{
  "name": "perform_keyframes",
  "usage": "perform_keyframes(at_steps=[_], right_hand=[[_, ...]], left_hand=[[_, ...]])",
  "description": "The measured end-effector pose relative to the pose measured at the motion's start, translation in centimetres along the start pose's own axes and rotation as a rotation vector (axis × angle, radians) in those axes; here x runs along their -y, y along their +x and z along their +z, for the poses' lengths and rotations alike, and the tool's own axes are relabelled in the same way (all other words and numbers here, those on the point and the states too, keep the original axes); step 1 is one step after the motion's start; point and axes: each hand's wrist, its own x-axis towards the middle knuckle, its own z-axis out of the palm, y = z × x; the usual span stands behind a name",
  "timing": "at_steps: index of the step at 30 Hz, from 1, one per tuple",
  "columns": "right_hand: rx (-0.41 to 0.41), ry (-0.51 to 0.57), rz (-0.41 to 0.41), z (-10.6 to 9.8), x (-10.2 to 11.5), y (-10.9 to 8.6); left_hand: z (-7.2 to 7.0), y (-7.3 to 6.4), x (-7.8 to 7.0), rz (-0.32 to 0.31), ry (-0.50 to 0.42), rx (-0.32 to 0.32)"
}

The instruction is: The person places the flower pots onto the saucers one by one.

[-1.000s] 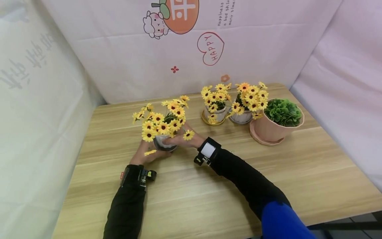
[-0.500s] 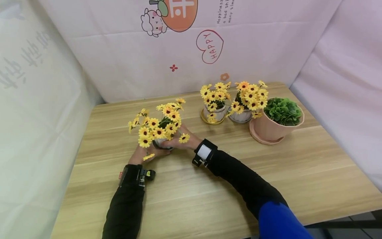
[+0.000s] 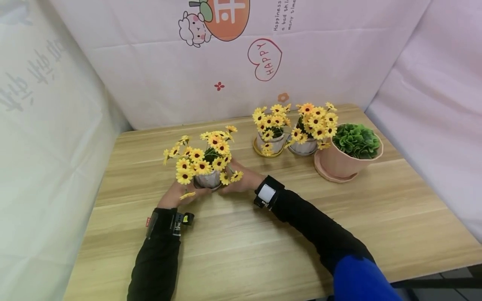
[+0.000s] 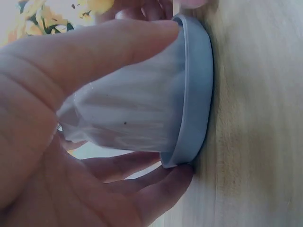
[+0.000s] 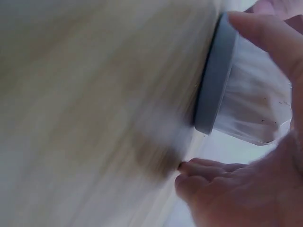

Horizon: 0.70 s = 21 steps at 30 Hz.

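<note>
A whitish flowerpot (image 3: 208,179) of yellow daisy-like flowers (image 3: 202,161) stands on a grey saucer (image 4: 196,90) at the table's left-centre. My left hand (image 3: 184,194) holds pot and saucer from the left; in the left wrist view its thumb lies along the pot to the saucer rim, while fingertips touch the saucer's other side. On the right, my right hand (image 3: 242,179) is spread beside the pot. Its thumb tip touches or nearly touches the saucer rim in the right wrist view, and its other fingers are apart from the pot. Flowers partly cover both hands in the head view.
Toward the back right stand two similar flowerpots, one on a yellow saucer (image 3: 263,154), the other on a grey saucer (image 3: 301,152). Beside them is a larger pink pot (image 3: 340,163) with a green leafy plant (image 3: 357,141). White printed cloth (image 3: 158,83) walls the wooden table (image 3: 241,242).
My right hand has loosened from the pot's front and moved slightly right, baring the pot's wall. The flowers shifted left, then a little back right. The other pots have stayed put.
</note>
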Motion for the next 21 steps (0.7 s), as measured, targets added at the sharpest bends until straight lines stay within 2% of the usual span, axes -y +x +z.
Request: perform_keyframes(at_steps=[2, 3, 4, 5, 7, 8, 10, 12, 15, 18, 21], right_hand=[[0.025, -0.038, 0.17, 0.0, 0.2, -0.9], [0.042, -0.072, 0.248, 0.0, 0.4, -1.3], [0.067, -0.118, 0.306, 0.1, 0.6, -1.7], [0.103, -0.174, 0.355, 0.2, 0.8, -2.1], [0.137, -0.243, 0.398, 0.4, 1.2, -2.7], [0.139, -0.282, 0.381, 0.6, 1.3, -3.0], [0.142, -0.373, 0.325, 1.0, 1.5, -3.4], [0.087, -0.394, 0.27, 1.4, 1.5, -3.7], [0.005, -0.432, 0.139, 1.8, 1.5, -3.2], [-0.088, -0.414, 0.023, 1.9, 1.4, -2.5], [-0.142, -0.527, -0.074, 2.0, 1.2, -2.1]], left_hand=[[0.1, 0.1, -0.3, -0.028, -0.026, 0.023], [0.2, 0.2, -0.5, -0.062, -0.055, 0.034], [0.2, 0.3, -0.5, -0.085, -0.075, 0.045], [0.3, 0.4, -0.6, -0.102, -0.086, 0.051], [0.3, 0.5, -0.7, -0.123, -0.095, 0.06], [0.3, 0.6, -0.8, -0.133, -0.098, 0.061], [0.3, 0.5, -0.6, -0.114, -0.113, 0.056], [0.4, 0.6, -0.7, -0.1, -0.117, 0.054], [0.4, 0.7, -0.7, -0.089, -0.1, 0.048], [0.5, 1.0, -1.0, -0.094, -0.034, 0.044], [0.8, 1.0, -1.0, -0.086, -0.002, 0.044]])
